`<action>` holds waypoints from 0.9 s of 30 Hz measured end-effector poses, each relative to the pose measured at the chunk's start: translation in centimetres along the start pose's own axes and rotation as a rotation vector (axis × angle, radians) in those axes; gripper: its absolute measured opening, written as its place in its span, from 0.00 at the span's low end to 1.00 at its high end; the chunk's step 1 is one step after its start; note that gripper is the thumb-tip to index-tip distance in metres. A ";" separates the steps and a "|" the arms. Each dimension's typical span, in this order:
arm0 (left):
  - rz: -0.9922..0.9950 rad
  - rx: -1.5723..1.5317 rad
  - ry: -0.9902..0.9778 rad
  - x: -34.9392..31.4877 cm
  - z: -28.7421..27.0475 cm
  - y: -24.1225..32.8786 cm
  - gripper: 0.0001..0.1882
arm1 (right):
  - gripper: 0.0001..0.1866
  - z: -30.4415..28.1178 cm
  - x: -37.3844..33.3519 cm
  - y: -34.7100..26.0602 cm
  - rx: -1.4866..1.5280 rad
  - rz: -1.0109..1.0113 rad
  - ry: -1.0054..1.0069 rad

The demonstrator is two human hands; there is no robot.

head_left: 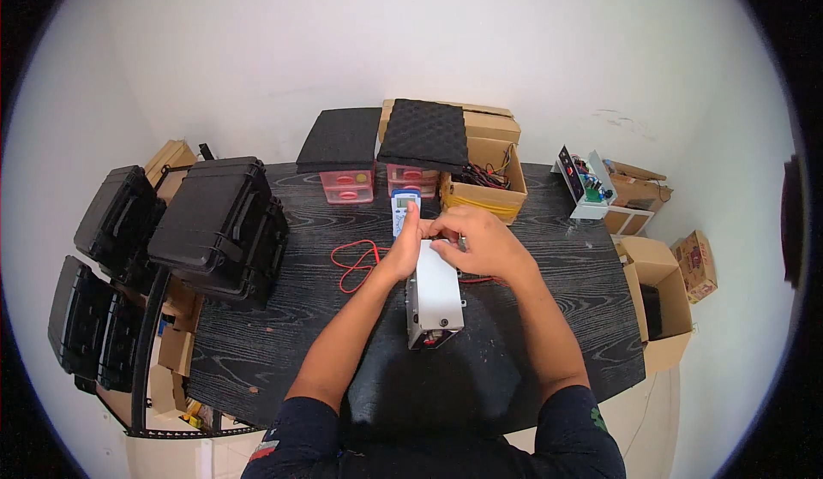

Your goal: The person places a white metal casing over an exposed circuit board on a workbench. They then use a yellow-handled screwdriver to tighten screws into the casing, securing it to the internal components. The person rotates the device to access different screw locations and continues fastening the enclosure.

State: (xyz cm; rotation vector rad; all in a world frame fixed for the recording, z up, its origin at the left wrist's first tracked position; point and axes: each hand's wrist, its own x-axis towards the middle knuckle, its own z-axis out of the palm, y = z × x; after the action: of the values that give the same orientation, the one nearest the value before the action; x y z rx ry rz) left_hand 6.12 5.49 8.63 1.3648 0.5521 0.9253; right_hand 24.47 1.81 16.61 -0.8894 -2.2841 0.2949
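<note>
A white metal box [440, 295], like an equipment case, stands on the dark table in front of me. Its near end is open enough to show red parts inside. My left hand [406, 246] lies against the far left edge of the box, thumb up and fingers wrapped behind its far end. Over the far right corner my right hand [483, 241] is closed, with fingers bent toward the thumb; what they pinch is hidden. Just beyond my hands is a blue-rimmed multimeter [399, 214]. A red test lead [346, 266] loops on the table to the left.
Black hard cases [214, 226] stand at the left. Pink drawer units [349, 189] under black foam sheets [423, 134] and a cardboard box of cables [486, 189] sit at the back. An opened device with circuit boards [586, 185] is back right, near an open carton [658, 308].
</note>
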 end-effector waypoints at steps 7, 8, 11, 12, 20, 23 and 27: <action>-0.006 -0.063 -0.082 0.3 -0.6 -0.7 0.58 | 0.10 0.0 0.2 0.3 -0.090 0.035 -0.057; 0.007 -0.042 -0.063 0.3 -0.4 -0.5 0.58 | 0.09 0.0 0.3 0.1 -0.057 0.042 -0.050; 0.034 0.011 0.032 0.2 0.0 -0.5 0.58 | 0.09 -0.1 0.3 -0.4 0.027 0.046 -0.044; 0.018 -0.004 0.028 0.2 -0.1 -0.5 0.58 | 0.09 -0.2 0.3 -0.3 0.043 0.035 -0.052; -0.064 -0.085 -0.082 0.6 -0.8 -1.4 0.56 | 0.12 -0.1 0.2 0.6 0.027 0.107 -0.040; -0.108 -0.072 0.026 0.7 -0.7 -2.0 0.50 | 0.15 -0.9 -0.4 1.1 0.067 0.253 0.048; -0.021 0.114 -0.048 0.6 0.4 0.2 0.41 | 0.18 -1.6 -4.0 6.5 -0.109 0.601 0.123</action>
State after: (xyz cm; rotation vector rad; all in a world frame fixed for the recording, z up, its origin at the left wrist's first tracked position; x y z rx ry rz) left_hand 6.69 5.74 8.96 1.4768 0.5886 0.8531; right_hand 31.13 3.89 13.11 -1.5976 -1.8879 0.3619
